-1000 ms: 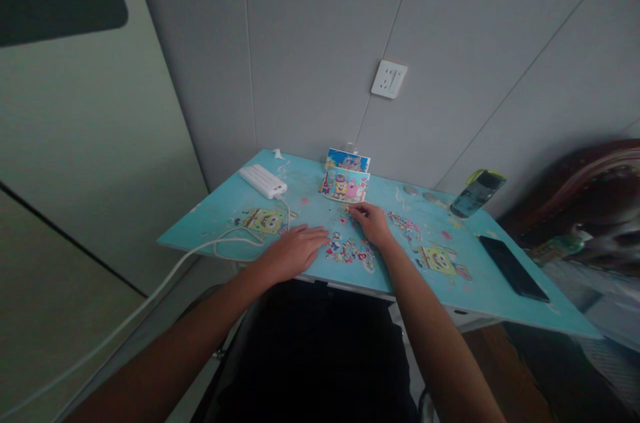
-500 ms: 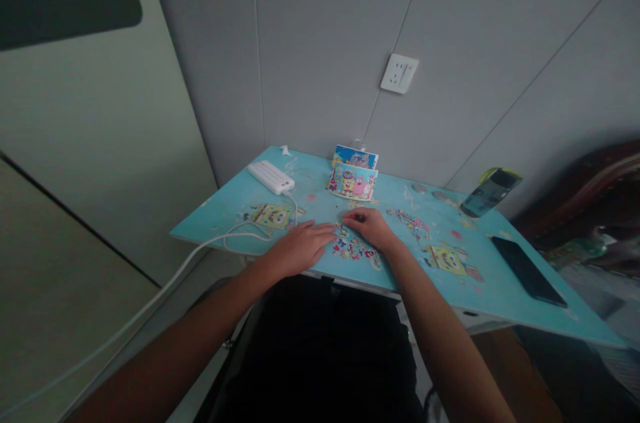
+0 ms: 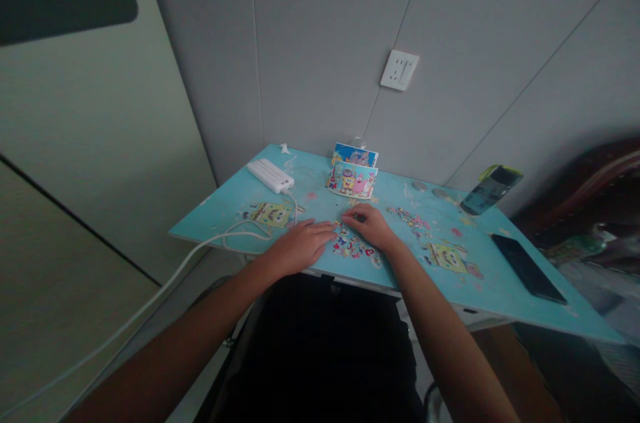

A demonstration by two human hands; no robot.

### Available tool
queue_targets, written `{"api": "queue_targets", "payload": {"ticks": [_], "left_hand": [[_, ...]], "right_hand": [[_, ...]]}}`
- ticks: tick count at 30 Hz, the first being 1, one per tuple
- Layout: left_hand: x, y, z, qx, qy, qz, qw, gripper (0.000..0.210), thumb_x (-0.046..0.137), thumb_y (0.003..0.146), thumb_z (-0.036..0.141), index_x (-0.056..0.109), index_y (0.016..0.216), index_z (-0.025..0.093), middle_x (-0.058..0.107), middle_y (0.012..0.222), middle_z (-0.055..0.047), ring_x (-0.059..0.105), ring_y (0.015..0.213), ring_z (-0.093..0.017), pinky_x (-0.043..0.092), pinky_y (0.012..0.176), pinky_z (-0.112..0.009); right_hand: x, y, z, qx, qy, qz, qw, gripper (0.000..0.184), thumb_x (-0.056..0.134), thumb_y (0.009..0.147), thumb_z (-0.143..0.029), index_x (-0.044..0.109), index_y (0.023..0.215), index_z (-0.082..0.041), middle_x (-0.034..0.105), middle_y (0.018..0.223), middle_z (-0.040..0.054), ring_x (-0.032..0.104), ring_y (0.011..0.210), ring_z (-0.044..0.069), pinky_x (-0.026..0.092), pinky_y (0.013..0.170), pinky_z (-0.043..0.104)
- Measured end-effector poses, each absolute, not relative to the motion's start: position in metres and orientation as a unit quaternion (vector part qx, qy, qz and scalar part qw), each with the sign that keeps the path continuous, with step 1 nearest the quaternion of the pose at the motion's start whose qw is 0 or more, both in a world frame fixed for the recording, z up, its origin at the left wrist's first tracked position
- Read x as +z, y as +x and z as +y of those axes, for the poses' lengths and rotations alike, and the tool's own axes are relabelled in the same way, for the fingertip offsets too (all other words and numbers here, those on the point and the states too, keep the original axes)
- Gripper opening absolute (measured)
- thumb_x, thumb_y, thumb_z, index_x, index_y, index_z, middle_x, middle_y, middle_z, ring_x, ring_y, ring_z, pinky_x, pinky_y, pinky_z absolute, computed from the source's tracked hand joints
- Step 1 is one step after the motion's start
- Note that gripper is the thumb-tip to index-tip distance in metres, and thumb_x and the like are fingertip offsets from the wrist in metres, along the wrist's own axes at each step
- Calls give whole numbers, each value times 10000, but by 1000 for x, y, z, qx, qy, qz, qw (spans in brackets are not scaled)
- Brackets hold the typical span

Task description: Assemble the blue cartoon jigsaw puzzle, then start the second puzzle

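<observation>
On the blue table point(image 3: 320, 206) lies a loose spread of small colourful cut-out pieces, perhaps stickers point(image 3: 353, 244), near the front edge. My left hand point(image 3: 304, 244) rests flat at the left side of this spread, fingers stretched out and their tips touching its edge. At the far side of the pieces is my right hand point(image 3: 367, 223), its fingers curled and pinched together; whatever they hold is too small to make out. Behind my hands stand two cartoon picture cards, the front one point(image 3: 353, 180) overlapping the blue one point(image 3: 354, 154).
A white power bank point(image 3: 271, 175) with a cable point(image 3: 220, 236) lies at the left. More small pieces point(image 3: 413, 220) lie right of my right hand. Further right are a dark phone or tablet point(image 3: 527, 268) and a dark bottle-like container point(image 3: 491, 190). A wall socket point(image 3: 399, 70) is above.
The view has shifted very slightly. Both hands stay in nearly the same place and pose.
</observation>
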State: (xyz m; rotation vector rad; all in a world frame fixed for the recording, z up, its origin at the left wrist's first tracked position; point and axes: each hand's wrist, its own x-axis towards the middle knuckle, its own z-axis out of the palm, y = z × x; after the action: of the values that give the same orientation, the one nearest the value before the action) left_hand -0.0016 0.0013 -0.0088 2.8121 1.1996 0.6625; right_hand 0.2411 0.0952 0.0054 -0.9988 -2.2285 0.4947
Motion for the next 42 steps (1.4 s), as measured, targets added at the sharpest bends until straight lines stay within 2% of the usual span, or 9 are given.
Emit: {"api": "queue_targets", "payload": {"ticks": [3, 8, 17, 20, 25, 28, 32, 36, 42], "left_hand": [[-9, -1, 1, 213, 898, 385, 4, 405, 460, 971, 132, 625, 1330, 220, 585, 1456, -77, 544, 1354, -212, 357, 1178, -471], [-9, -1, 1, 212, 898, 384, -1, 417, 458, 966, 129, 617, 1340, 222, 580, 1461, -78, 542, 1356, -212, 355, 1181, -471], [-10, -2, 1, 212, 898, 385, -1, 417, 466, 961, 121, 621, 1334, 220, 582, 1459, -76, 549, 1349, -216, 343, 1185, -479], [-11, -2, 2, 211, 899, 383, 0, 421, 466, 960, 124, 618, 1341, 220, 585, 1456, -77, 546, 1352, -219, 354, 1176, -483], [-14, -3, 4, 210, 901, 380, 1, 430, 473, 954, 123, 617, 1342, 238, 577, 1466, -67, 537, 1362, -213, 356, 1174, -482], [-15, -3, 5, 210, 901, 380, 2, 434, 469, 952, 119, 619, 1341, 241, 579, 1464, -62, 537, 1362, -208, 357, 1175, -474], [-12, -3, 4, 209, 901, 380, 5, 431, 466, 951, 119, 624, 1335, 239, 588, 1455, -58, 539, 1359, -207, 362, 1174, -473], [-9, -3, 1, 208, 901, 381, 6, 436, 456, 947, 106, 626, 1330, 229, 589, 1453, -61, 538, 1362, -210, 355, 1178, -483], [-11, -4, 3, 210, 902, 377, 6, 436, 462, 951, 113, 618, 1339, 236, 583, 1460, -58, 530, 1369, -209, 356, 1178, -478]], "right_hand": [[1, 232, 95, 187, -355, -865, 302, 153, 769, 847, -376, 797, 899, -235, 740, 889, 47, 637, 884, 209, 472, 868, 343], [0, 232, 97, 186, -353, -867, 297, 146, 774, 848, -369, 782, 851, -223, 722, 871, 52, 624, 860, 207, 468, 839, 345], [3, 228, 92, 220, -393, -840, 301, 203, 727, 863, -397, 770, 846, -199, 738, 789, 15, 629, 723, 164, 473, 698, 276], [4, 237, 101, 190, -455, -799, 343, 234, 668, 890, -408, 772, 903, -199, 759, 858, 36, 649, 761, 180, 489, 748, 293], [5, 283, 123, 108, -601, -682, 402, 330, 567, 907, -367, 756, 1045, -134, 764, 1003, 147, 681, 853, 249, 491, 804, 360], [2, 310, 131, 78, -661, -633, 396, 314, 584, 869, -332, 765, 1033, -135, 765, 998, 168, 687, 887, 271, 487, 830, 380], [-2, 329, 136, 64, -701, -605, 373, 273, 624, 824, -299, 782, 994, -156, 774, 958, 145, 695, 890, 269, 489, 823, 364], [-4, 335, 140, 50, -727, -585, 356, 256, 622, 831, -304, 793, 972, -176, 776, 937, 130, 697, 870, 269, 491, 802, 362], [-4, 336, 141, 14, -732, -591, 340, 260, 626, 832, -298, 791, 971, -152, 761, 975, 173, 683, 947, 314, 475, 861, 422]]}}
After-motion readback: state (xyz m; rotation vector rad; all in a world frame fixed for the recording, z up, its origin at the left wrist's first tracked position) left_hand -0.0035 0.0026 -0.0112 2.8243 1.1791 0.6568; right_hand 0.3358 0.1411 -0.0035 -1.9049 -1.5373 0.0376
